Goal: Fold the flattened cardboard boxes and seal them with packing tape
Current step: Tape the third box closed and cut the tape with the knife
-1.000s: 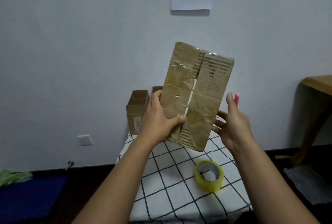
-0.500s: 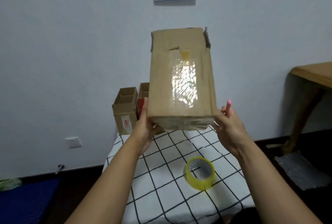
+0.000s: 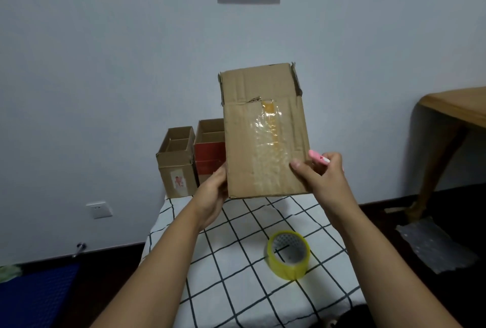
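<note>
Cardboard box [image 3: 264, 130] hangs in the air between our two hands, above the far end of the checked table [image 3: 236, 262], its long axis upright and tipped slightly left. Our left hand [image 3: 213, 190] grips the lower left edge; our right hand [image 3: 319, 177] clamps the lower right corner, thumb on the front, with a pink pen [image 3: 318, 157] in its fingers. Tape roll [image 3: 288, 254] lies nearer us on the right, closest to the right hand, which we judge would fetch it.

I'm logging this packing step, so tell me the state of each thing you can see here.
cardboard box: folded up, held off the table, old tape on its face
left hand: grips box's left edge
right hand: grips box's right edge, also holds pink cutter
tape roll: lying on checked cloth
two boxes behind: upright, tops open
</note>
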Available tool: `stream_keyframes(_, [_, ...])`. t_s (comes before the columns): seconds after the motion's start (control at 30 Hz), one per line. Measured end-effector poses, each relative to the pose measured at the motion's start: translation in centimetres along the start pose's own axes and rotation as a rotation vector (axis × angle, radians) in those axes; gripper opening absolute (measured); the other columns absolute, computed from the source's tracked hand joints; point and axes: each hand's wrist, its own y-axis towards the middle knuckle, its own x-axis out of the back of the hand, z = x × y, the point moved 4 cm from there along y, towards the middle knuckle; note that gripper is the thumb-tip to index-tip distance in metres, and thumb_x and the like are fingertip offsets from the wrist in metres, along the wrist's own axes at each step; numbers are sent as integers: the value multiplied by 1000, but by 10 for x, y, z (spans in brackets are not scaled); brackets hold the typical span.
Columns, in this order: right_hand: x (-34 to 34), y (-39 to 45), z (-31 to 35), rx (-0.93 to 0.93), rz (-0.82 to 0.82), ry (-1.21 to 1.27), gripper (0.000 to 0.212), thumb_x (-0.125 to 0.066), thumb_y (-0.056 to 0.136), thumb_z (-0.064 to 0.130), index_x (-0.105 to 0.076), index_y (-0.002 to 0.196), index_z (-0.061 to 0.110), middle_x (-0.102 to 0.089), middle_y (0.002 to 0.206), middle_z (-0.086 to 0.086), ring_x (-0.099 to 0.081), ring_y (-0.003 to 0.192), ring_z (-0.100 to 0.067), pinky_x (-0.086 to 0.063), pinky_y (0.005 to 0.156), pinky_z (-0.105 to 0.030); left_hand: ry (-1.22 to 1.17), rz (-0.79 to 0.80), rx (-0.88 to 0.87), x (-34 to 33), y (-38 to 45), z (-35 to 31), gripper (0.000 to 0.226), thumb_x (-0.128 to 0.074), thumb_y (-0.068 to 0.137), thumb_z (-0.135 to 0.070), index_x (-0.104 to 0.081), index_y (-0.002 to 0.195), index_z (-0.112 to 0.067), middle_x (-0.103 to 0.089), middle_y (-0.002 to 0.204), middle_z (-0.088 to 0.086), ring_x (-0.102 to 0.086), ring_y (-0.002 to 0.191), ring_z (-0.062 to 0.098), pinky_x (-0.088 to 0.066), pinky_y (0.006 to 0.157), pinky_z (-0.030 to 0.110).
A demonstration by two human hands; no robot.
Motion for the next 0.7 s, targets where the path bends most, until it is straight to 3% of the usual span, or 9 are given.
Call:
stream_keyframes(0.13, [3, 2, -9, 60, -17, -46, 42, -71, 89, 23, -35, 109, 16, -46, 107, 21, -51, 97, 5, -44, 75, -16, 102, 62, 10, -11, 2, 1, 80, -47, 82, -71, -30, 151, -32, -53, 142, -8, -52, 128, 9, -42, 109, 41])
stream_keyframes(0.23, [6, 7, -20, 61, -30, -114, 41, -70, 90, 18, -34, 109, 18, -48, 106, 14, -53, 94, -2, -48, 77, -26, 299, 50, -40, -15, 8, 2, 73, -61, 83, -62, -35, 148, -39, -51, 139, -14, -53, 123, 3, -45, 106, 32])
stream_keyframes(0.3, [8, 14, -28, 53, -44, -188, 44, -69, 89, 13, -32, 112, 19, -49, 106, 11, -53, 91, -6, -51, 76, -31, 352, 50, -56, -19, 14, 6, 56, -62, 92, -44, -40, 143, -37, -48, 134, -19, -54, 112, -4, -42, 91, 5])
stream_keyframes(0.33, [7, 17, -30, 58, -50, -218, 45, -69, 88, 12, -31, 113, 19, -50, 104, 9, -54, 89, -7, -50, 74, -31, 360, 48, -50, -21, 18, 9, 48, -59, 96, -31, -39, 140, -35, -46, 130, -21, -36, 97, -24, -37, 77, -6])
stream_keyframes(0.37, [6, 20, -32, 69, -59, -240, 47, -69, 88, 12, -30, 114, 18, -50, 103, 9, -54, 88, -7, -50, 72, -30, 366, 35, -41, -22, 22, 12, 51, -57, 98, -22, -36, 144, -31, -44, 127, -22, -29, 77, -10, -34, 68, -9])
stream_keyframes(0.4, [6, 23, -34, 82, -65, -250, 48, -70, 88, 14, -30, 114, 19, -51, 105, 9, -55, 90, -7, -51, 74, -31, 373, 21, -41, -21, 28, 18, 52, -56, 98, -18, -36, 146, -27, -45, 132, -19, -47, 82, -4, -35, 66, -8])
stream_keyframes(0.47, [4, 30, -41, 95, -65, -247, 51, -73, 87, 19, -28, 113, 21, -52, 113, 11, -57, 98, -10, -54, 81, -39, 412, -5, -47, -19, 43, 29, 57, -59, 97, -21, -37, 149, -28, -51, 139, -9, -55, 103, -7, -45, 77, 3])
stream_keyframes(0.6, [-1, 50, -63, 44, -59, -233, 50, -71, 88, 17, -27, 112, 22, -45, 135, 7, -56, 102, -11, -55, 86, -43, 582, -168, -45, -12, 71, 53, 51, -63, 94, -30, -47, 142, -34, -52, 130, 0, -53, 113, 16, -47, 101, 38])
stream_keyframes(0.7, [-6, 67, -82, -2, -55, -255, 46, -66, 91, 12, -27, 113, 20, -45, 133, 2, -55, 88, -9, -52, 71, -29, 594, -235, -84, -11, 87, 66, 49, -64, 93, -25, -50, 140, -33, -56, 128, -4, -51, 103, 9, -44, 94, 29])
